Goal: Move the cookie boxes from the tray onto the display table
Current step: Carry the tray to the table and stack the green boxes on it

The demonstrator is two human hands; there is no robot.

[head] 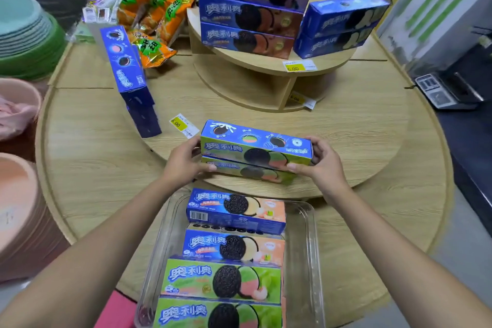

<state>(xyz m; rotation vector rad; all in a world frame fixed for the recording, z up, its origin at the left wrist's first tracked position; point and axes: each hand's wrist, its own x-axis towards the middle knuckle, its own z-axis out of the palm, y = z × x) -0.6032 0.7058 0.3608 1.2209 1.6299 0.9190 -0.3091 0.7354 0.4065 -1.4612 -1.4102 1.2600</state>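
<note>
On the counter (346, 141), the top green cookie box (255, 148) is gripped at its ends by fingers (194, 142) of the left hand (182, 162) and right hand (323, 162).

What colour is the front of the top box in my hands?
The top box has a green front, blue top face; head view shows it best.

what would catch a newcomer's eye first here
The left hand and right hand grip the ends of two stacked green-and-blue cardboard cookie boxes at the front of the middle tier of the round wooden display table. Nearest the camera, a clear plastic tray holds four more cookie boxes.
</note>
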